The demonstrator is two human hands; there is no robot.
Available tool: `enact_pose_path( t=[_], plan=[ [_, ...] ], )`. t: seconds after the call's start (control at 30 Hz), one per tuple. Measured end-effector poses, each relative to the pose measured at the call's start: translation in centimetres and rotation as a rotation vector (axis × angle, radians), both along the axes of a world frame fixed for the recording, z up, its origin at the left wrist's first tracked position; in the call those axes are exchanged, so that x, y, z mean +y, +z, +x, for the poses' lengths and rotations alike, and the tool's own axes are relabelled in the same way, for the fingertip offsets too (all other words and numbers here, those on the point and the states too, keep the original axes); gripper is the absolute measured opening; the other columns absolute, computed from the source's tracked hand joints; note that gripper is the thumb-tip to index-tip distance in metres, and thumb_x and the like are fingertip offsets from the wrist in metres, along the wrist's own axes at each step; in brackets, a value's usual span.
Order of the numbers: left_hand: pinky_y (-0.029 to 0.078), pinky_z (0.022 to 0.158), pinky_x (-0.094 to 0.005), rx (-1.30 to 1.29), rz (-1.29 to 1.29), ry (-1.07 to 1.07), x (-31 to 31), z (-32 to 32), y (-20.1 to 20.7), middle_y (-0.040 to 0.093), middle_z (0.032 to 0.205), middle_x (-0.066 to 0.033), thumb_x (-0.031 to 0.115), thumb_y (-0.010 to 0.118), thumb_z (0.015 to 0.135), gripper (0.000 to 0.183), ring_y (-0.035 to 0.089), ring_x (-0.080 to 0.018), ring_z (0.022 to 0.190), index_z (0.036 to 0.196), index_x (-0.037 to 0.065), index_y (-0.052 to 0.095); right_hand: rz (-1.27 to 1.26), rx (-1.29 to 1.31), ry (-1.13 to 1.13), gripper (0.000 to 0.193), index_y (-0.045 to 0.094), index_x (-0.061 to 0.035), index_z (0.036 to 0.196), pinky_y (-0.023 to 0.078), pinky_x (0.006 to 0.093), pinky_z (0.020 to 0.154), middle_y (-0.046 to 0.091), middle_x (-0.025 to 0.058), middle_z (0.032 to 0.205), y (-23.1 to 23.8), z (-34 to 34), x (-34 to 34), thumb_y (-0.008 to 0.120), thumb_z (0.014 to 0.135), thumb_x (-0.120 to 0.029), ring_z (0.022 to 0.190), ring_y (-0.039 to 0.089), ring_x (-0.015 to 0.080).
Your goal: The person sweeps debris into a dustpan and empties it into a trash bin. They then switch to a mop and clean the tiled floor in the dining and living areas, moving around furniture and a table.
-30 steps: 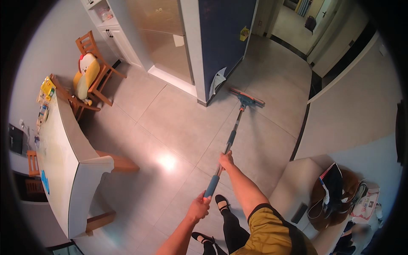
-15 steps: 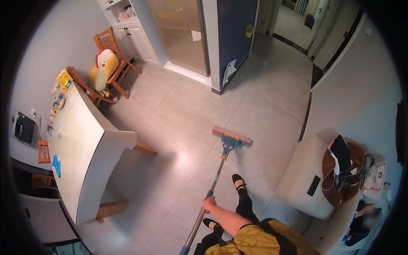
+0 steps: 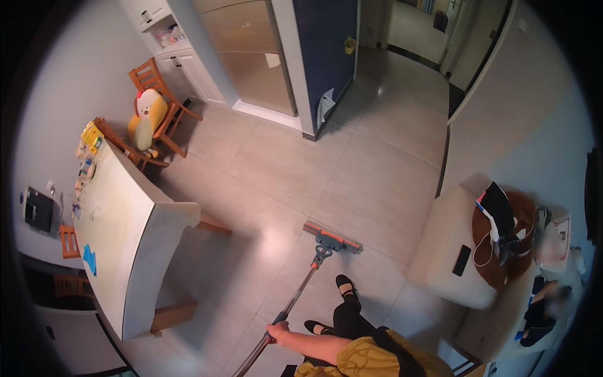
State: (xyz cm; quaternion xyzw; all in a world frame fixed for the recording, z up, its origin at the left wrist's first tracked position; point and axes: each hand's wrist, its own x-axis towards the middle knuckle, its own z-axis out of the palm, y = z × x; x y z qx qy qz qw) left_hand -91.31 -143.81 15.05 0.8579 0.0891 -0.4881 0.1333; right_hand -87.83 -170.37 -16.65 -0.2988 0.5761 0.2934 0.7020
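Between eight and nine o'clock from the middle of the view, the table bulks large, a blue cloth on its top, a wooden leg jutting onto the floor; at ten o'clock a chair bears a plush toy; beyond it, toward eleven, come the cabinet and the fridge; at twelve stands the dark blue wall, a white paper low on it; at four o'clock the pale sofa carries a phone and, farther right, a brown cushion with cables and dark things heaped on it; nearest the mop's path are the person's own black shoes, at five to six o'clock, the forward one just beside the mop head.

From five o'clock the right forearm comes out of a mustard sleeve and reaches toward the left, roughly level across the lower part of the view; the right hand is closed around the pole, fingers wrapped, just below a dark section; the left hand lies out of view, so I cannot tell its grip.

Seen from the right hand, the mop head lies at one o'clock, well apart, at the tiles, its orange-edged bar slanting from ten to four; the pole's other end leaves the view toward seven.
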Motion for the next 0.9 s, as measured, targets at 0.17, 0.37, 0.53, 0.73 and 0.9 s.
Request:
enact_pose_path(
  t=[0.17, 0.37, 0.53, 0.73, 0.9],
  plan=[
    [0.041, 0.051, -0.0247, -0.088, -0.177, -0.214, -10.5, 6.2, -4.6, 0.056, 0.065, -0.0038, 0.018, 0.063, 0.069, 0.044, 0.050, -0.0113, 0.058, 0.104, -0.002, 0.046, -0.150, -0.068, -0.162, 0.031, 0.035, 0.0027, 0.089, 0.049, 0.0398, 0.044, 0.051, 0.0146, 0.071, -3.2, 2.3, -11.7, 0.051, 0.069, -0.014, 0.055, 0.055, 0.0257],
    [0.042, 0.063, -0.0318, -0.076, -0.220, -0.453, -34.5, 11.3, -8.2, 0.057, 0.074, -0.0160, 0.028, 0.060, 0.068, 0.045, 0.056, -0.0232, 0.068, 0.106, 0.007, 0.048, -0.419, -0.046, -0.293, 0.042, 0.029, -0.0012, 0.099, 0.047, 0.0392, 0.045, 0.050, 0.0139, 0.079, -9.4, 3.7, -33.0, 0.054, 0.069, -0.018, 0.061, 0.054, 0.0241],
    [0.042, 0.067, -0.0324, -0.042, -0.355, -0.489, -47.9, 11.4, -15.6, 0.055, 0.077, -0.0175, 0.029, 0.058, 0.068, 0.044, 0.053, -0.0317, 0.076, 0.107, 0.012, 0.046, -0.673, 0.093, -0.252, 0.045, 0.025, -0.0040, 0.104, 0.047, 0.0376, 0.041, 0.052, 0.0141, 0.072, -6.0, 3.6, -46.0, 0.050, 0.068, -0.015, 0.051, 0.054, 0.0241],
    [0.042, 0.064, -0.0309, -0.067, -0.589, -0.513, -52.2, 6.9, -21.7, 0.054, 0.072, -0.0169, 0.027, 0.057, 0.071, 0.043, 0.053, -0.0290, 0.069, 0.107, 0.007, 0.044, -0.777, 0.194, -0.133, 0.055, 0.016, -0.0081, 0.112, 0.047, 0.0353, 0.037, 0.053, 0.0170, 0.073, -6.6, 0.2, -49.4, 0.048, 0.067, -0.012, 0.051, 0.056, 0.0262],
    [0.042, 0.066, -0.0345, -0.008, -0.461, -0.541, -46.7, 5.3, -20.3, 0.054, 0.079, -0.0200, 0.026, 0.057, 0.070, 0.046, 0.051, -0.0352, 0.077, 0.107, 0.006, 0.041, -0.808, 0.159, -0.145, 0.052, 0.022, -0.0064, 0.107, 0.044, 0.0341, 0.033, 0.053, 0.0145, 0.066, -8.0, -2.3, -44.2, 0.051, 0.063, -0.008, 0.043, 0.053, 0.0251]
  ],
)
